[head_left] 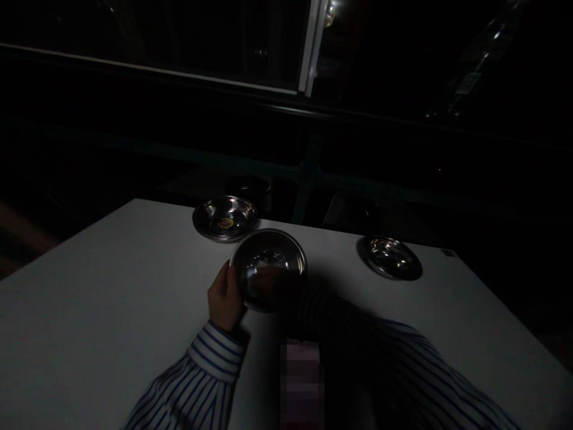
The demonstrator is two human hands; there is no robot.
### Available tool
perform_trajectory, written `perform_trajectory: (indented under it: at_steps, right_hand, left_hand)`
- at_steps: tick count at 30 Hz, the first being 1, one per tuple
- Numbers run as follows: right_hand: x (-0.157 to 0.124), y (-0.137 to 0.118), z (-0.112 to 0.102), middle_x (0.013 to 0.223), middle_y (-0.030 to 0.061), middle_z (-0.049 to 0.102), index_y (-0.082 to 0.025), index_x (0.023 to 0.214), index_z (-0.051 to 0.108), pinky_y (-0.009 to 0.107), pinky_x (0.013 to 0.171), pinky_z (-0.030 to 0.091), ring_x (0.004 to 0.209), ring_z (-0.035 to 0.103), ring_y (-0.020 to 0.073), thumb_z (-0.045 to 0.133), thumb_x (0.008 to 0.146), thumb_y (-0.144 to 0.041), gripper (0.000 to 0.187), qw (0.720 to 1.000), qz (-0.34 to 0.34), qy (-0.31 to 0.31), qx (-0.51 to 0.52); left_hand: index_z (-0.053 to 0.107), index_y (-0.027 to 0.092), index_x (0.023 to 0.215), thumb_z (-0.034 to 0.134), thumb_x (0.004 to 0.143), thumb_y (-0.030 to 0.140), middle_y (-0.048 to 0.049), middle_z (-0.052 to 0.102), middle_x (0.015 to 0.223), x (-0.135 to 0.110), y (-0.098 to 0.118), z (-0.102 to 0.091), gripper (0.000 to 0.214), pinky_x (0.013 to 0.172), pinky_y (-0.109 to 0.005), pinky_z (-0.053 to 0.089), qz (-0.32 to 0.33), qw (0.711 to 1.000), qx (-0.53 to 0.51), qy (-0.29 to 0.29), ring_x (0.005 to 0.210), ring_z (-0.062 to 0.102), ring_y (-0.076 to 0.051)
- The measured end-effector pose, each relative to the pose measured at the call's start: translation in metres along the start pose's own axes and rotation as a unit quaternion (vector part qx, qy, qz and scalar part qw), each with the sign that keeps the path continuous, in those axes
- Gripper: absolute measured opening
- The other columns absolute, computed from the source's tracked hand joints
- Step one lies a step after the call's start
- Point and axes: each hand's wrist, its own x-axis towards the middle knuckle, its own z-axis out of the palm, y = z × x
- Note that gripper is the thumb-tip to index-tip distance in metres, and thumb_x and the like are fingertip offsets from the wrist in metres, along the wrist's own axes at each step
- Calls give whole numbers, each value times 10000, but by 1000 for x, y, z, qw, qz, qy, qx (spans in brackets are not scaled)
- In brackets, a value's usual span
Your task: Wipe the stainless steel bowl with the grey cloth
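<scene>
A shiny steel bowl [273,245] is tilted toward me above the white table. My left hand [226,298] grips its left rim, with the thumb on the near side and the fingers behind. My right hand [273,283] reaches from the right across the bowl's inside; it lies in deep shadow, and its fingers cannot be made out. Behind the held bowl, to the left, sit stacked steel bowls [210,218], the top one with a yellow and red sticker inside. Another shallow steel dish [394,257] rests on the right side.
The white table [111,310] spans the lower view, its far edge just past the bowls. Beyond it is a dark round container [250,185]. Higher up runs a pale window frame [308,54]. A blurred-out pinkish patch [302,382] shows at the bottom centre.
</scene>
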Motion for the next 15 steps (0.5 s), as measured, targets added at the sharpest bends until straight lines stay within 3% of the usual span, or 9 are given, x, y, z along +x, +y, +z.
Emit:
perform_trajectory:
  at_steps: [4, 8, 15]
  right_hand:
    - [19, -9, -17, 1048, 62, 571, -159, 1032, 556, 287, 865, 436, 994, 506, 165, 419, 884, -145, 203, 999, 24, 39, -5]
    - [25, 6, -28, 1113, 107, 533, -150, 1086, 534, 339, 818, 453, 1029, 477, 222, 381, 885, -142, 252, 995, 78, 53, -33]
    - [3, 23, -16, 1073, 193, 552, -90, 1095, 547, 382, 728, 459, 950, 523, 270, 320, 907, -196, 314, 983, 171, 33, -51]
  left_hand:
    - [627, 114, 1089, 392, 844, 404, -115, 688, 1039, 0, -3, -2, 446, 864, -321, 455, 6, 1000, 5, -5, 998, 610, -241]
    - [615, 98, 1112, 406, 839, 396, -134, 666, 1092, 1, -6, -2, 455, 885, -321, 443, 5, 1000, 10, 2, 1032, 595, -245]
    - [619, 80, 1102, 421, 827, 404, -137, 683, 1043, 1, -4, 1, 469, 859, -334, 455, -25, 1000, -2, 3, 983, 612, -245]
